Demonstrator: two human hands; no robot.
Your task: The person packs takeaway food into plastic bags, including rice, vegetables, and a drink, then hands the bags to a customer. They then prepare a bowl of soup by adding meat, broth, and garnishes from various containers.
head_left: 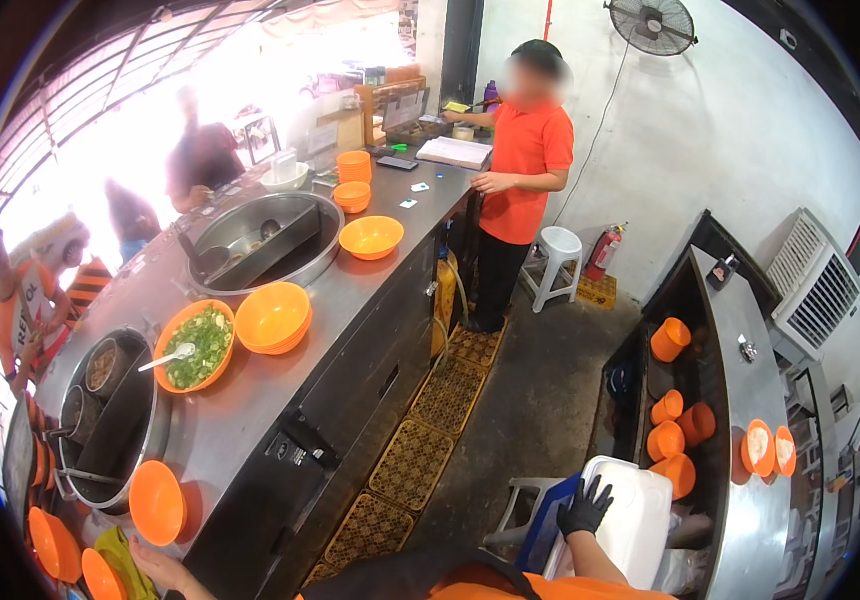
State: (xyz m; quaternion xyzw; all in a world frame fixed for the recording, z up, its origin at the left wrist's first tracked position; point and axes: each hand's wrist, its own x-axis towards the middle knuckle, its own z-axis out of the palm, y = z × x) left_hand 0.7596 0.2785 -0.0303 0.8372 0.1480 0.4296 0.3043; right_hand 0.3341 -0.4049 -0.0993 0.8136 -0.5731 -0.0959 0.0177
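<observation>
My right hand, in a black glove, rests spread on the white lid of a blue cooler box. At the lower left, my bare left hand is beside a yellow-green cloth, below an orange bowl at the counter's edge; whether it touches the cloth I cannot tell. Farther up the steel counter stand an orange bowl of chopped green onions with a white spoon in it, and a stack of orange bowls.
Two round steel wells, one with ladles, are set into the counter. A co-worker in an orange shirt stands at its far end. A white stool and fire extinguisher are near the wall. Right, a steel-topped shelf holds orange containers. Plastic mats line the floor.
</observation>
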